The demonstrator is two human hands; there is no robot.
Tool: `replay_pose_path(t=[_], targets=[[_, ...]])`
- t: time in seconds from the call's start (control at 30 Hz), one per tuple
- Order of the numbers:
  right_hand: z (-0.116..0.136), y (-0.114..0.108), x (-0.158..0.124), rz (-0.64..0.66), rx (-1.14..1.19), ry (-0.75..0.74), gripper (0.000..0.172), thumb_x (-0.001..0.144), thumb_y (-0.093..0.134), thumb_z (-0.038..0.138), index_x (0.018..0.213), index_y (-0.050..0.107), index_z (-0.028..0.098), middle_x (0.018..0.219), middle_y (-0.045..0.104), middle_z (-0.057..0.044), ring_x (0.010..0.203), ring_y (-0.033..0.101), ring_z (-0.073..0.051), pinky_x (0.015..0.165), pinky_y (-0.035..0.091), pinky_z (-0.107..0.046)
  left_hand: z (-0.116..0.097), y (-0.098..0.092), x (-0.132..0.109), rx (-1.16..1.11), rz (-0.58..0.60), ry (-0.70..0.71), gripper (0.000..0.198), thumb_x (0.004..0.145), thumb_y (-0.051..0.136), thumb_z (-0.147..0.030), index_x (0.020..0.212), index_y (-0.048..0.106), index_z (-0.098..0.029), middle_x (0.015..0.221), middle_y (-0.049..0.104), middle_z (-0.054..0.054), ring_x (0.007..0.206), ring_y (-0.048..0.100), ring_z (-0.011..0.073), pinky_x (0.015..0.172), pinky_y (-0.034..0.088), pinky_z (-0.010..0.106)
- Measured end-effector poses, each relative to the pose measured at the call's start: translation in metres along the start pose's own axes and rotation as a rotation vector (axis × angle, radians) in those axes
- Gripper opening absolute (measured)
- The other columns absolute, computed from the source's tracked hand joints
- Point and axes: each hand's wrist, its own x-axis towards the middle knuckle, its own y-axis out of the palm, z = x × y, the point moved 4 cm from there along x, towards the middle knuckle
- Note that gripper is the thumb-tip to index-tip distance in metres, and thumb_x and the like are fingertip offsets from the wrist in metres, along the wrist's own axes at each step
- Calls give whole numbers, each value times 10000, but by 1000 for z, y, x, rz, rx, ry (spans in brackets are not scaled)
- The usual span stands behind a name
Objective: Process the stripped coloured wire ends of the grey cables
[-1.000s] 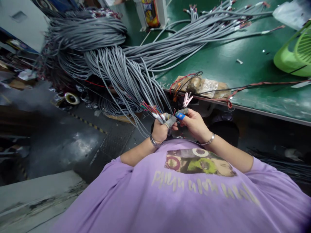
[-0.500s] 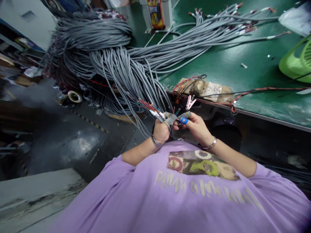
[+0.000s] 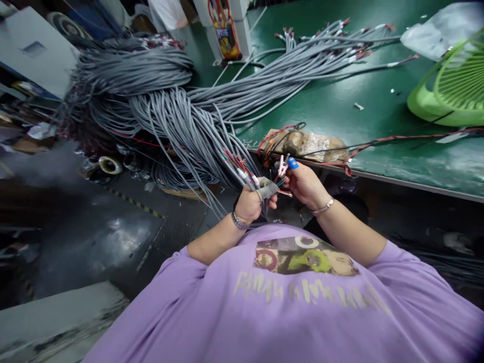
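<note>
My left grip (image 3: 252,200) clutches cables (image 3: 245,177); right grip (image 3: 303,185), now drawn apart, nears pink clip (image 3: 282,166), hold unclear; wires (image 3: 285,193) left splayed.

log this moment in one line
left hand: gripping cable ends | right hand: at pink clip, grip unclear | coloured wires: splayed from cable ends
</note>
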Motion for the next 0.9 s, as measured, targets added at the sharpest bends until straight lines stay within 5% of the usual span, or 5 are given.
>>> replay_pose_path(t=[0.13, 0.33, 0.6, 0.9], targets=[[-1, -2, 3, -145, -75, -194, 587, 672, 729, 760, 689, 601, 188, 590, 560, 31, 499, 399, -60, 455, 320, -201, 6, -1, 5, 19, -4, -8, 465, 570, 876, -481, 708, 572, -158, 536, 614, -35, 405, 552, 79, 403, 474, 186], [-7, 11, 8, -26, 81, 39, 663, 683, 609, 863, 769, 606, 206, 652, 585, 19, 549, 490, -96, 504, 416, -238, 9, -3, 10, 29, -12, -17, 448, 570, 864, -472, 696, 566, -161, 531, 613, -33, 403, 549, 78, 403, 463, 184], [-5, 14, 10, -96, 143, 7, 603, 714, 662, 802, 757, 595, 205, 657, 598, 9, 582, 513, -111, 557, 447, -253, 12, -5, 11, 65, -40, -24, 440, 570, 850, -472, 680, 559, -161, 523, 605, -34, 395, 540, 76, 396, 445, 185], [-11, 8, 7, 20, 129, 95, 712, 771, 464, 887, 911, 685, 225, 724, 669, -23, 596, 559, -138, 551, 449, -260, 6, -7, 2, 46, -21, -18, 463, 558, 871, -484, 673, 565, -156, 516, 607, -29, 377, 534, 84, 380, 463, 195]])
